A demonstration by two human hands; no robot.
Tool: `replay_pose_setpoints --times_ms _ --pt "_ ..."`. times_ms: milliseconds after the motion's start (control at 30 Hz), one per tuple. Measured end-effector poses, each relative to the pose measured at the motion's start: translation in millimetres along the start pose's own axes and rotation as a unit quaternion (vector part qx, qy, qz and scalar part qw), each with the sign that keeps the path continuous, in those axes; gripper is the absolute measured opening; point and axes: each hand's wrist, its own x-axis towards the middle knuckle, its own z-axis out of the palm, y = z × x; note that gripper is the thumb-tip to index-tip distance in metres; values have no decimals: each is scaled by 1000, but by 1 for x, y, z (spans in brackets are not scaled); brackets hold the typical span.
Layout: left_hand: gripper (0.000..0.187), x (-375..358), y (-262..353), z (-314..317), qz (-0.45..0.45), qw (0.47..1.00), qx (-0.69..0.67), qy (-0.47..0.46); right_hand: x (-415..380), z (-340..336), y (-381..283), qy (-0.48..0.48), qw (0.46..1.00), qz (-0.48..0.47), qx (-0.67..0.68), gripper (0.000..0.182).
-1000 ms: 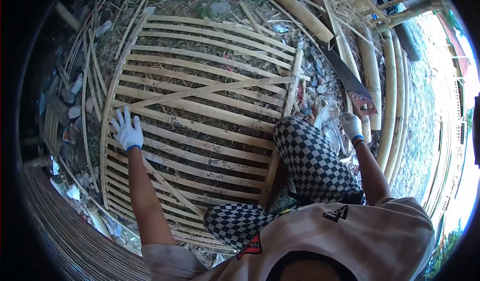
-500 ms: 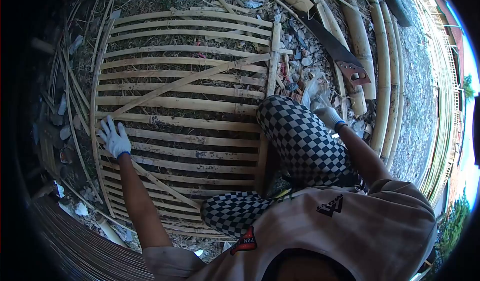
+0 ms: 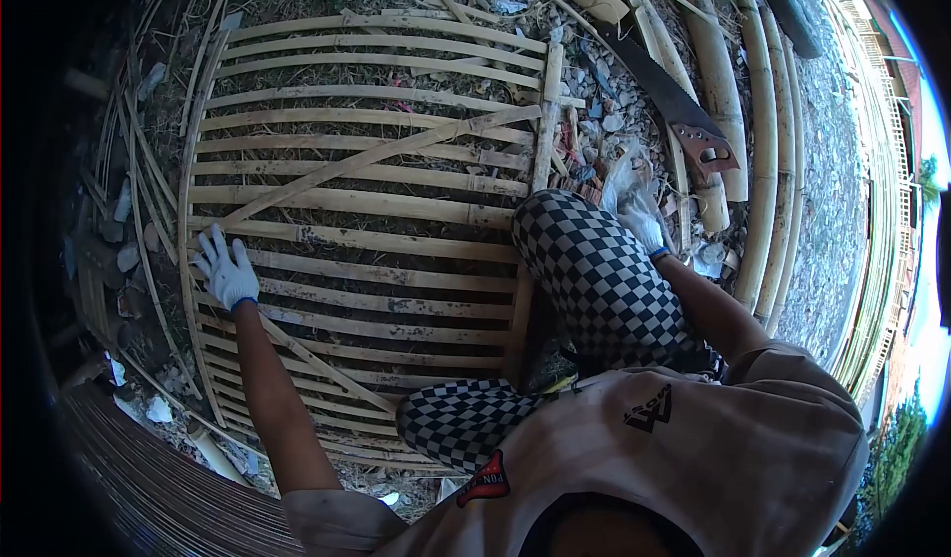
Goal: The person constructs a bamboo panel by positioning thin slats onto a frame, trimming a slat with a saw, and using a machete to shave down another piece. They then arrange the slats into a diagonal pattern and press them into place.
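Note:
A lattice of bamboo slats (image 3: 376,202) lies on the ground, with a diagonal strip (image 3: 376,158) across it. My left hand (image 3: 228,272), in a white glove, rests with spread fingers on the lattice's left edge. Beside my right knee, my right hand (image 3: 644,232), also gloved, reaches down by a clear plastic bag (image 3: 622,182). Its fingers are mostly hidden behind the bag and knee, so what they hold cannot be made out.
A handsaw (image 3: 666,96) lies on bamboo at the upper right. Thick bamboo poles (image 3: 761,161) run beside it. Loose strips (image 3: 149,250) and rubble lie at the left. Corrugated sheeting (image 3: 149,478) is at the lower left.
My right hand has moved slightly down and left, closer to my knee. My left hand stays on the lattice edge. The view has shifted slightly.

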Motion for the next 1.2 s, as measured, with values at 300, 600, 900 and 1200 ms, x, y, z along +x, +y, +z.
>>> replay_pose_setpoints --times_ms 300,600,900,1200 --pt "63 -1 4 -10 -1 1000 3 -3 22 131 73 -1 994 55 92 38" --pt "63 1 2 1 5 1000 -4 14 0 -28 15 161 966 150 136 24" --pt "65 2 -2 6 12 1000 -19 18 53 -86 31 272 931 156 188 33" --pt "63 0 1 1 5 999 -34 12 36 -50 6 90 989 103 57 23"
